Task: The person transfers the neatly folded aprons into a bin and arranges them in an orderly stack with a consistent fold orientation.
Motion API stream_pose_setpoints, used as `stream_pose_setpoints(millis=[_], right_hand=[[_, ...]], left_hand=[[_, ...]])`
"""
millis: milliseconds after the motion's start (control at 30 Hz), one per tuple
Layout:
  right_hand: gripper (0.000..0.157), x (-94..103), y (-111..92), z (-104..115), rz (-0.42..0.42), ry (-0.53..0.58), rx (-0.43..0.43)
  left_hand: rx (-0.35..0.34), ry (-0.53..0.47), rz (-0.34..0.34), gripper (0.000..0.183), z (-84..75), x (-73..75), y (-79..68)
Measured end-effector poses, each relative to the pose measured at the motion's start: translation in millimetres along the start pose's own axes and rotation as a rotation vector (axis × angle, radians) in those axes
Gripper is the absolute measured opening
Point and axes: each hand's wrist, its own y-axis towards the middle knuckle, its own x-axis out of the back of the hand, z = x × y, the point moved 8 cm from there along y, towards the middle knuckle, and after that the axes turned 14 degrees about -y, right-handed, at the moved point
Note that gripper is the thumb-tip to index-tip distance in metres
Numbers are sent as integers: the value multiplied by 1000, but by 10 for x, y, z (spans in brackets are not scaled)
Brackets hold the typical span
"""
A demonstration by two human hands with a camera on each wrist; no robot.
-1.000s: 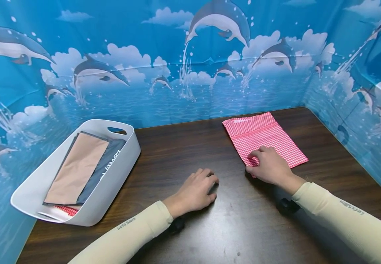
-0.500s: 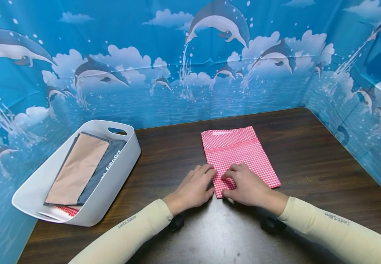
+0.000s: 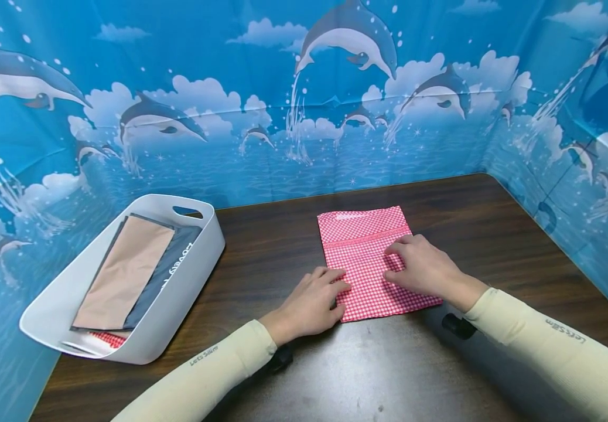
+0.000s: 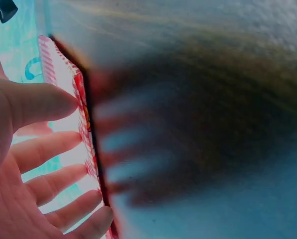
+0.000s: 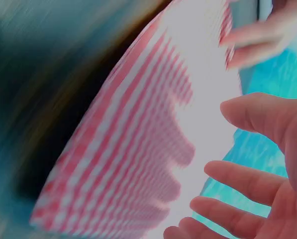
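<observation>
A flat red-and-white checked bag (image 3: 359, 278) lies on the dark wooden table near the middle, a seam line running across its upper part. My left hand (image 3: 309, 302) rests at its lower left side, fingertips on the edge. In the left wrist view the fingers (image 4: 53, 186) are spread and loosely extended along that edge. Over the bag's right half hovers my right hand (image 3: 430, 269), thumb and fingers parted and nothing between them. The right wrist view has those fingers (image 5: 247, 184) apart from the checked surface, casting a shadow on it.
At the left stands a light grey plastic basket (image 3: 190, 308) with handle cut-outs. It holds a beige flat packet (image 3: 125, 269), a dark grey one with white lettering (image 3: 174, 252) and something red checked (image 3: 108, 339) beneath. A dolphin-print curtain (image 3: 262, 158) surrounds the table.
My right hand has slid the checked bag left and nearer, up to the left hand, then lifted off and moved back to the right. The left hand has stayed almost in place.
</observation>
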Motion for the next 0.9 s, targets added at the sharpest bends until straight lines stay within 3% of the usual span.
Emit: stream_pose_setpoints(millis=[133,267,600,900], right_hand=[[54,-84,-2,-157,42,-5,-28],[56,-165,-20,-154,47,-15,-24],[50,-212,-95,131,-22,-1,64],[48,-227,-204,435,-105,38,161]], left_hand=[[-9,-6,0,36,3,-16,-10],[-13,-10,-6,36,44,-25,-49],[-13,-44,-22,31,153,38,-380],[52,-62,-23,32,241,115,-747]])
